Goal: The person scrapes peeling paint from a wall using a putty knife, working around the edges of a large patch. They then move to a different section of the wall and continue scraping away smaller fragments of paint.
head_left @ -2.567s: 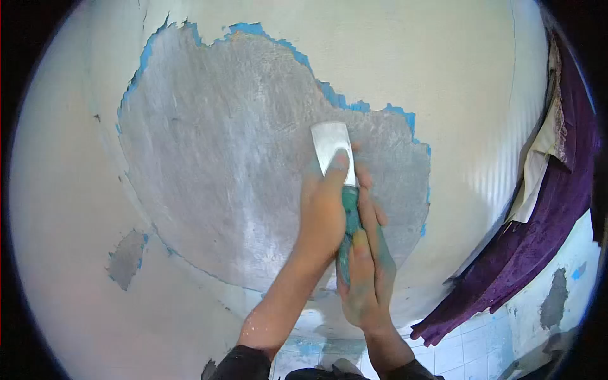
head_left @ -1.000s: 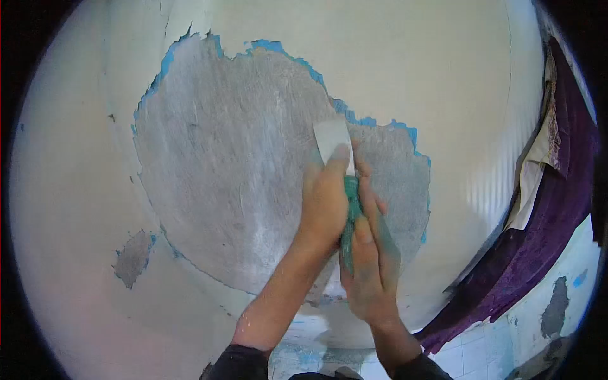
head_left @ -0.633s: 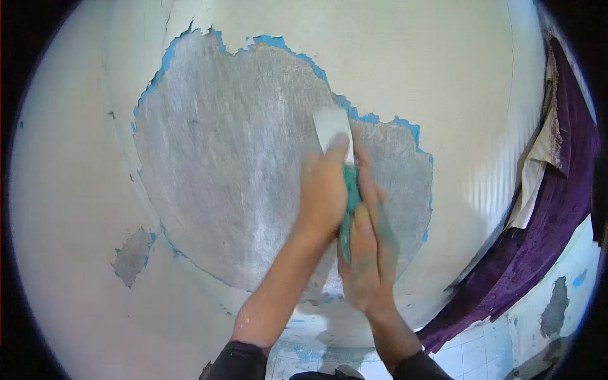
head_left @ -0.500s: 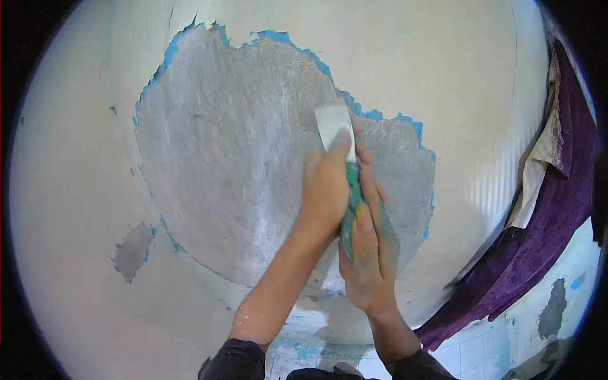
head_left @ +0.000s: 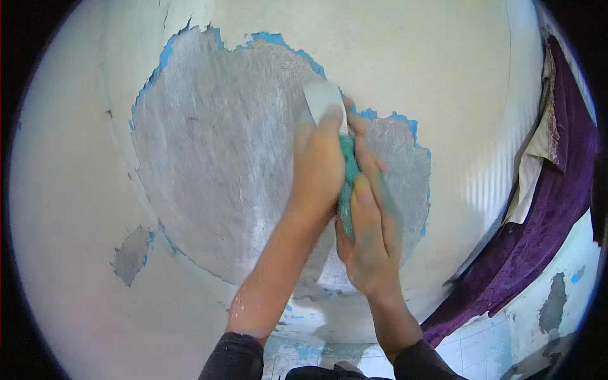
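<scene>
Both my hands are closed on one scraper, whose wide pale blade [head_left: 323, 98] points up against the wall. My left hand [head_left: 320, 155] grips it high, thumb pressed on the blade's lower part. Lower down, my right hand [head_left: 372, 234] wraps the green handle [head_left: 346, 161], fingers reaching up along its right side. The blade lies near the upper edge of a large bare grey patch [head_left: 209, 139] in the cream paint [head_left: 411, 57]. Ragged blue paint [head_left: 297, 50] lines that edge. The blade's tip is slightly blurred.
A small bare patch [head_left: 132, 256] shows at the lower left of the wall. Purple cloth [head_left: 500, 278] with a cream piece [head_left: 532, 171] hangs on the right. Below, a tiled floor [head_left: 472, 348] carries blue and white flecks.
The scraper and both hands have moved up and slightly left along the wall, bringing the blade closer to the patch's upper edge. Both hands keep their hold.
</scene>
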`<state>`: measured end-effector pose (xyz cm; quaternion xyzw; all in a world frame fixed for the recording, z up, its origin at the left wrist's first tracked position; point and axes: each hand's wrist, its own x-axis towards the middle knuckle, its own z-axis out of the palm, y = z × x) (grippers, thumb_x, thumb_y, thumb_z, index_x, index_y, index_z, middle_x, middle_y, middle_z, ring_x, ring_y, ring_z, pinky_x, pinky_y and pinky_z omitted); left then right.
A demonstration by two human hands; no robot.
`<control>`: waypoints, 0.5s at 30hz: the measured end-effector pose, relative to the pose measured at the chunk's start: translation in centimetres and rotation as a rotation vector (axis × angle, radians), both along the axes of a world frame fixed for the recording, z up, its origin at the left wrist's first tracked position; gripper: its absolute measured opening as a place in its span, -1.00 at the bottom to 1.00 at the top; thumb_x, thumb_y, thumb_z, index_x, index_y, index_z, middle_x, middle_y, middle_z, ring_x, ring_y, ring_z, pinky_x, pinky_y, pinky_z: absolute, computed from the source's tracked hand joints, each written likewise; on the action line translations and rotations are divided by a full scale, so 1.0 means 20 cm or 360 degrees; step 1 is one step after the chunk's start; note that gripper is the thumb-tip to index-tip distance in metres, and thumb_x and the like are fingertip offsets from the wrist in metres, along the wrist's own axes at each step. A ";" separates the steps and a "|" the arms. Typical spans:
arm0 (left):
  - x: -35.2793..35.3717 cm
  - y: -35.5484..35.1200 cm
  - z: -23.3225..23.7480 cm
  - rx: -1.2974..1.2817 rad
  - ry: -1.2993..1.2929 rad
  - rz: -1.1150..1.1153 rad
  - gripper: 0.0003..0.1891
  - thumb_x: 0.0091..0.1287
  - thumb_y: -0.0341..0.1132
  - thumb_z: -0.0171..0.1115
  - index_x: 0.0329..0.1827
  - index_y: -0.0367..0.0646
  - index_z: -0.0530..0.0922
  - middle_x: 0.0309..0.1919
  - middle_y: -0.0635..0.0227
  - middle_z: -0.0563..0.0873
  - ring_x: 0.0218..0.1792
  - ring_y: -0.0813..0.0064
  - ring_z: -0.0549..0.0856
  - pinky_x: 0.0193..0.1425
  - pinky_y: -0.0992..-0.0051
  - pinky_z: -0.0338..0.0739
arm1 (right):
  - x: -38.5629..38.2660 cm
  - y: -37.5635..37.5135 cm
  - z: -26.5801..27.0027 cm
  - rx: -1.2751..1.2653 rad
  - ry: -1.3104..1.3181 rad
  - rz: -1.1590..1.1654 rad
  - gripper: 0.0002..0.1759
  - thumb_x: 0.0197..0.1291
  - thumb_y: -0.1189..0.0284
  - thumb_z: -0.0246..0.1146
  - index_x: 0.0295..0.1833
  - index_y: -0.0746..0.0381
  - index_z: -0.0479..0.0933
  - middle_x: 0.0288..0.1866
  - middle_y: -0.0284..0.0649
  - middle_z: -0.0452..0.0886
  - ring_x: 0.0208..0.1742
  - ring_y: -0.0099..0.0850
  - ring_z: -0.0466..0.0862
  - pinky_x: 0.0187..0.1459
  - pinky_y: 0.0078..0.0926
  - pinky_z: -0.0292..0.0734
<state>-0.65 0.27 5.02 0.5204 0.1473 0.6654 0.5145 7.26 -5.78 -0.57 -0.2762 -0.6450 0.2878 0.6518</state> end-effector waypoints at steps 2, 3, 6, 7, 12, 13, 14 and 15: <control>0.01 0.01 -0.08 -0.0028 0.0093 0.0027 -0.61 0.49 -0.18 -0.08 0.17 -0.30 0.47 -0.38 0.34 0.60 -0.58 0.45 0.66 -0.53 0.46 0.55 | 0.00 0.02 -0.08 0.0079 0.0026 -0.0020 -0.37 0.54 0.31 -0.19 0.55 0.47 -0.02 -0.01 -0.08 0.48 -0.21 -0.53 0.45 -0.20 -0.61 0.38; 0.01 0.01 -0.09 -0.0098 0.0103 0.0025 -0.59 0.50 -0.17 -0.09 0.19 -0.30 0.47 -0.39 0.35 0.60 -0.58 0.45 0.66 -0.52 0.45 0.55 | 0.00 0.02 -0.08 0.0051 0.0059 0.0012 -0.37 0.54 0.31 -0.19 0.55 0.47 -0.02 0.01 -0.08 0.47 -0.15 -0.51 0.46 -0.15 -0.59 0.38; -0.01 0.03 0.02 -0.0010 0.0026 0.0044 -0.58 0.50 -0.18 -0.12 0.18 -0.33 0.47 -0.38 0.35 0.60 -0.58 0.44 0.66 -0.51 0.46 0.55 | -0.02 0.00 0.01 -0.0019 0.0075 0.0105 -0.36 0.54 0.32 -0.21 0.54 0.51 -0.06 0.35 0.07 0.24 0.24 -0.34 0.37 0.19 -0.51 0.28; 0.00 0.02 0.04 0.0039 -0.0038 0.0011 -0.59 0.51 -0.17 -0.13 0.17 -0.32 0.47 -0.37 0.35 0.61 -0.58 0.44 0.66 -0.48 0.47 0.56 | -0.01 0.01 0.01 0.0032 0.0044 0.0101 -0.36 0.53 0.32 -0.22 0.54 0.53 -0.07 0.47 0.11 0.11 0.37 -0.29 0.29 0.30 -0.49 0.19; -0.01 0.02 -0.09 -0.0077 -0.0005 -0.0118 -0.66 0.51 -0.21 -0.10 0.13 -0.32 0.36 -0.33 0.28 0.53 -0.60 0.32 0.65 -0.54 0.36 0.60 | -0.01 0.02 -0.10 0.0178 0.0052 0.0091 -0.36 0.53 0.34 -0.23 0.53 0.55 -0.09 0.56 0.16 0.08 0.42 -0.24 0.32 0.36 -0.49 0.19; -0.02 0.00 -0.03 -0.0056 -0.0026 -0.0125 -0.66 0.51 -0.22 -0.09 0.13 -0.33 0.36 -0.33 0.28 0.53 -0.60 0.33 0.65 -0.54 0.37 0.61 | -0.01 0.03 -0.06 0.0184 0.0047 0.0119 -0.36 0.53 0.34 -0.24 0.53 0.55 -0.09 0.57 0.15 0.05 0.44 -0.23 0.30 0.37 -0.48 0.18; -0.02 -0.02 -0.01 -0.0050 -0.0051 -0.0133 -0.66 0.51 -0.22 -0.09 0.13 -0.34 0.36 -0.33 0.28 0.53 -0.60 0.34 0.65 -0.54 0.37 0.63 | -0.01 0.02 -0.05 0.0188 0.0073 0.0145 -0.36 0.53 0.34 -0.23 0.53 0.55 -0.09 0.57 0.15 0.05 0.43 -0.23 0.30 0.37 -0.48 0.18; -0.01 -0.03 0.00 -0.0046 -0.0060 -0.0138 -0.67 0.51 -0.22 -0.09 0.11 -0.33 0.36 -0.33 0.28 0.53 -0.59 0.34 0.64 -0.54 0.37 0.63 | -0.01 0.01 -0.05 0.0192 0.0100 0.0170 -0.36 0.53 0.34 -0.23 0.53 0.56 -0.09 0.57 0.15 0.04 0.42 -0.23 0.30 0.37 -0.48 0.18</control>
